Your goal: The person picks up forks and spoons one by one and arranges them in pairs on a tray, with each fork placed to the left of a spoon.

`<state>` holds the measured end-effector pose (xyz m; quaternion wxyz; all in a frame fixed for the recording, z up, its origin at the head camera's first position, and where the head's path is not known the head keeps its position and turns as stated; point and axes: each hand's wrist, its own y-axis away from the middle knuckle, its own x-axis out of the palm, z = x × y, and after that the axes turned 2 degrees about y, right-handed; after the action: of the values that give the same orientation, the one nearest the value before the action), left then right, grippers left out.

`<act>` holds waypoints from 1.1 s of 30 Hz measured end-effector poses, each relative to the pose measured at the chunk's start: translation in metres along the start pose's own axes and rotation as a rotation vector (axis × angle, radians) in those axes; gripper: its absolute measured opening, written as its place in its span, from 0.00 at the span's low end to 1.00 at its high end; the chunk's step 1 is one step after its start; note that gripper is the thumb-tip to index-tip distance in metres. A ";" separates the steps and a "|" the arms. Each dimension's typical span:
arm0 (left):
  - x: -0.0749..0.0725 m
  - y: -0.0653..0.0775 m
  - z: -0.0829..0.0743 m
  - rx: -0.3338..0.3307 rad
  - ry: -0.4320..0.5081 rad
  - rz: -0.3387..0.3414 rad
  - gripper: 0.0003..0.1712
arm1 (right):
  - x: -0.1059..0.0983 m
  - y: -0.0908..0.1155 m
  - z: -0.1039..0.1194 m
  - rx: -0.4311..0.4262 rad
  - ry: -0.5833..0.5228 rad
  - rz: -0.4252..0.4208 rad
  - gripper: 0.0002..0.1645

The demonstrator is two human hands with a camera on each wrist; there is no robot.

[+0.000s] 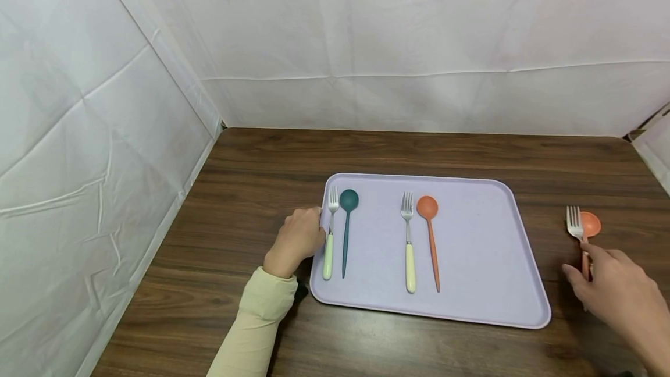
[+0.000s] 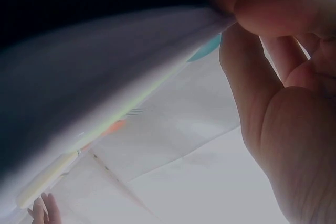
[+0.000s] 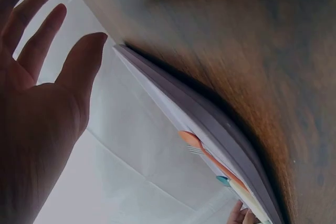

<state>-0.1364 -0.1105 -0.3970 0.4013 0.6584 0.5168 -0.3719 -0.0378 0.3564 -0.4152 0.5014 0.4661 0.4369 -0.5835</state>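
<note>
A lilac tray (image 1: 476,249) lies on the table, its left rim pinched between the thumb and fingers of my left hand (image 1: 299,237). Near that rim, a fork with a light green handle (image 1: 328,258) lies beside a dark teal spoon (image 1: 349,200). Mid-tray there is a fork with a pale yellow handle (image 1: 410,266) and an orange spoon (image 1: 427,207). Right of the tray, my right hand (image 1: 620,284) reaches over another fork (image 1: 574,223) and orange spoon (image 1: 591,224), partly covering their handles. Its fingers are extended and the thumb is spread in the right wrist view.
Dark wood-grain table (image 1: 235,191) surrounds the tray. White cloth walls (image 1: 392,34) stand behind it and along the left side.
</note>
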 end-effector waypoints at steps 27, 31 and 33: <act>0.001 0.000 0.001 0.003 0.004 -0.010 0.09 | -0.003 -0.003 -0.018 0.029 0.051 0.121 0.07; 0.001 0.000 0.001 0.007 0.001 -0.009 0.07 | -0.005 -0.005 -0.018 0.033 0.045 0.126 0.07; 0.001 0.000 0.001 0.009 0.001 -0.010 0.07 | -0.004 -0.005 -0.018 0.036 0.045 0.123 0.11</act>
<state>-0.1364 -0.1107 -0.3981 0.3963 0.6579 0.5187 -0.3756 -0.0408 0.3754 -0.4140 0.5179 0.5141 0.4078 -0.5488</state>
